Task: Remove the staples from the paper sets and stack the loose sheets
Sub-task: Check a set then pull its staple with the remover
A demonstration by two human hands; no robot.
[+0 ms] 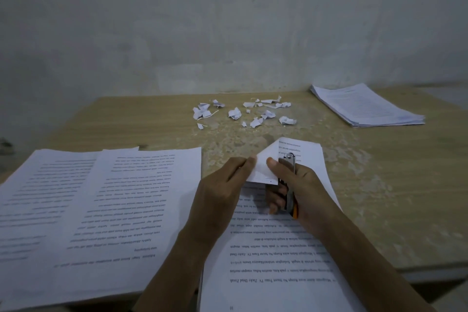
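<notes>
Grip: my left hand (222, 185) pinches folded corner (263, 167) of paper set (278, 261), right thumb pressing it | right hand (304, 192) holds metal tool (287, 161) just beside corner | room: bare table (379, 185) rightward; loose sheets (101, 210) flank left.

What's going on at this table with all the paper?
A person is working on a paper set. The left hand pinches its folded-up corner, while the right hand grips a metal tool beside that corner. Loose sheets lie spread to the left, a neat stack sits at the far right, and torn scraps litter the middle of the table.
</notes>
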